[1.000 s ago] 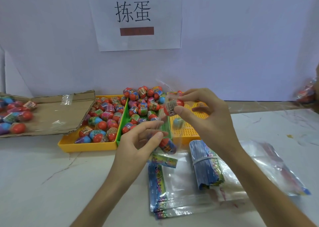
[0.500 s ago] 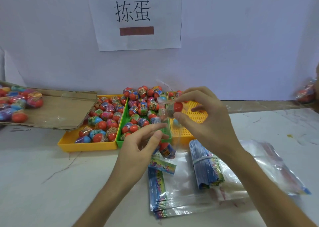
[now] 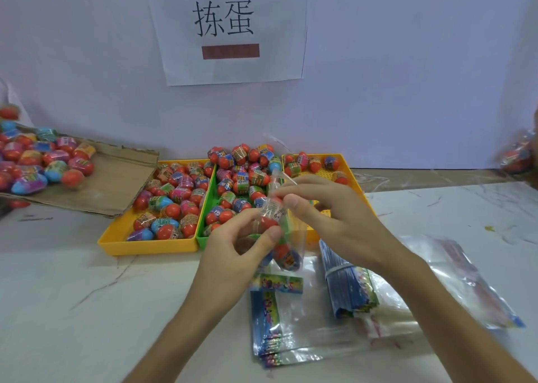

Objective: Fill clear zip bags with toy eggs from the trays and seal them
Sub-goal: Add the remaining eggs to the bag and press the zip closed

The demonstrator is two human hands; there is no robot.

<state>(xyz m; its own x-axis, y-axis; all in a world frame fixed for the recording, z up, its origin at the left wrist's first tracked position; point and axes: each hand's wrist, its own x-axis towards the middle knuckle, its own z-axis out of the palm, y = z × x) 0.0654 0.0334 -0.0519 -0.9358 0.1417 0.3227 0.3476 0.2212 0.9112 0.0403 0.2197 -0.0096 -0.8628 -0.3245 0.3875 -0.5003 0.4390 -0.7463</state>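
On the far left, loose toy eggs point(image 3: 37, 164) are lying heaped on a flattened cardboard flap point(image 3: 116, 184) on the white table point(image 3: 87, 310). Just beside it, a yellow tray point(image 3: 145, 244) is holding red, blue and pink eggs, and a green tray point(image 3: 203, 238) touching its right side is carrying a taller pile. On the wall above, a paper sign point(image 3: 230, 27) is hanging with two printed characters.

In front of the green tray, the person's left hand point(image 3: 235, 254) is pinching the side of a clear zip bag point(image 3: 294, 237) between thumb and curled fingers, holding it upright above the table. One egg point(image 3: 286, 256) is sitting at the bottom of the bag. The right hand point(image 3: 329, 211) is gripping a toy egg point(image 3: 269, 219), thumb and fingertips closed on its upper end, and the red-bottomed egg is sitting in the bag's mouth.

Behind the right hand, a perforated yellow tray point(image 3: 353, 179) is showing only a few eggs along its far edge. Below the hands, a stack of flat bags point(image 3: 291, 324) is lying on the table, with a banded bundle of bags point(image 3: 346, 283) resting just beside it on a large plastic bag point(image 3: 465, 280). At the far right edge, a blurred packet of eggs point(image 3: 518, 155) is showing.
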